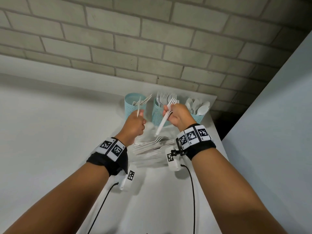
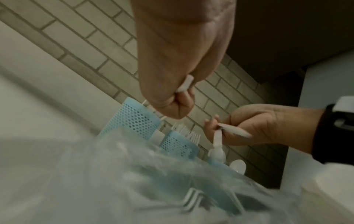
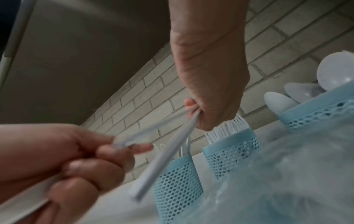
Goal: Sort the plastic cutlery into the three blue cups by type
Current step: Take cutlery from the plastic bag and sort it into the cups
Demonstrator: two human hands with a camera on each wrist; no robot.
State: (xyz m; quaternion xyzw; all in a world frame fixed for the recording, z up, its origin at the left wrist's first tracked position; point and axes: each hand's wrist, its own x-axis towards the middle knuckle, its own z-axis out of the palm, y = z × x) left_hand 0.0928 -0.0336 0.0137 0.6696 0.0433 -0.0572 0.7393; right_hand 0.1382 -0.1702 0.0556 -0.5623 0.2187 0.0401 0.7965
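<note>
Left hand (image 1: 135, 123) pinches one knife (image 1: 139, 107); right hand (image 1: 179, 115) clamps forks (image 1: 166, 114) (tines above fist), handles protruding below

A left hand (image 2: 172, 63) fills the upper frame, fingers curled around a white plastic utensil (image 2: 184, 86); to its right, the right hand (image 2: 249, 125) grips two white handles (image 2: 234, 131), a black wrist strap (image 2: 323, 136) behind it; below stand two perforated blue cups (image 2: 134, 119), the nearer one (image 2: 178, 144) holding forks (image 2: 186, 131); blurred clear plastic wrap (image 2: 153, 181) covers the foreground; a grey brick wall (image 2: 80, 37) runs behind.
</note>
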